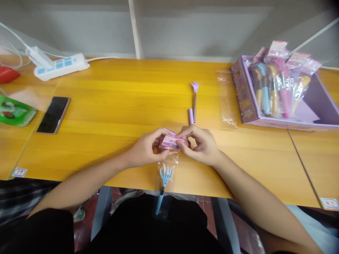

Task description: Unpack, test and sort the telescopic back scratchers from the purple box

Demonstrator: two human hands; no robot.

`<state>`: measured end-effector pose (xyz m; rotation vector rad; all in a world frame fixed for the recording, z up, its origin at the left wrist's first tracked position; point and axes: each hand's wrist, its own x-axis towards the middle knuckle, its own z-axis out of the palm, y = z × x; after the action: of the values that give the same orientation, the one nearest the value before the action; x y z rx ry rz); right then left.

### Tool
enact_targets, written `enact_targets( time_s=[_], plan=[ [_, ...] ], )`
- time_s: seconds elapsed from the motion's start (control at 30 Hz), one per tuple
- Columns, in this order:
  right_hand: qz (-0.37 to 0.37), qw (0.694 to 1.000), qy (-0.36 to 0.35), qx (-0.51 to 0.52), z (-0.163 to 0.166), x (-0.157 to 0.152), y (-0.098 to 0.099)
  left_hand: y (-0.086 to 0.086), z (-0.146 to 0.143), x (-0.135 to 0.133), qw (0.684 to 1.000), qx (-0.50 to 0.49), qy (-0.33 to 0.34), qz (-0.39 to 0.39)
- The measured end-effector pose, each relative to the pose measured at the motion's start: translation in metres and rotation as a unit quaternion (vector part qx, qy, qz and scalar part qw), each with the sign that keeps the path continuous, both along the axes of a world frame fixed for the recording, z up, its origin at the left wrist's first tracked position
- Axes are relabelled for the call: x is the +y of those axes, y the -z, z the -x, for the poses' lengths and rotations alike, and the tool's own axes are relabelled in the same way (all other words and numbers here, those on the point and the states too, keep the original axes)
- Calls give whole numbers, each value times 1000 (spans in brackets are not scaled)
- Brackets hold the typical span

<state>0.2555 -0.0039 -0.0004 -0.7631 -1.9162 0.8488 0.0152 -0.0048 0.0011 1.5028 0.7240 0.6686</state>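
Note:
A pink header card [170, 141] at the top of a clear plastic bag [169, 157] is held between my two hands near the table's front edge. Inside the bag, a blue hand-shaped back scratcher [165, 176] hangs down past the edge towards my body. My left hand [144, 148] is closed on the card's left side, thumb below and fingers above. At its right end, my right hand [202, 144] pinches the card with thumb and index finger. Just beyond my right hand lies an unbagged purple back scratcher [195, 102], with a short purple handle piece [191, 116] beside its rod.
On the right stands a purple display box [249, 106] with several bagged back scratchers. A flat clear bag [227, 102] lies beside it. To the left are a phone [54, 115], a green packet [17, 111] and a white power strip [62, 66]. A partition backs the table.

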Motion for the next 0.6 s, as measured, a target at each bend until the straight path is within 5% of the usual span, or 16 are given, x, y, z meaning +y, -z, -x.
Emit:
enact_targets(
  time_s=[0.43, 0.6],
  plan=[
    [4, 997, -63, -33, -4, -1, -1, 3, -1, -1, 1000, 10, -2, -15],
    [33, 998, -14, -44, -3, 3, -3, 4, -1, -1, 1000, -11, -1, -19]
  ],
)
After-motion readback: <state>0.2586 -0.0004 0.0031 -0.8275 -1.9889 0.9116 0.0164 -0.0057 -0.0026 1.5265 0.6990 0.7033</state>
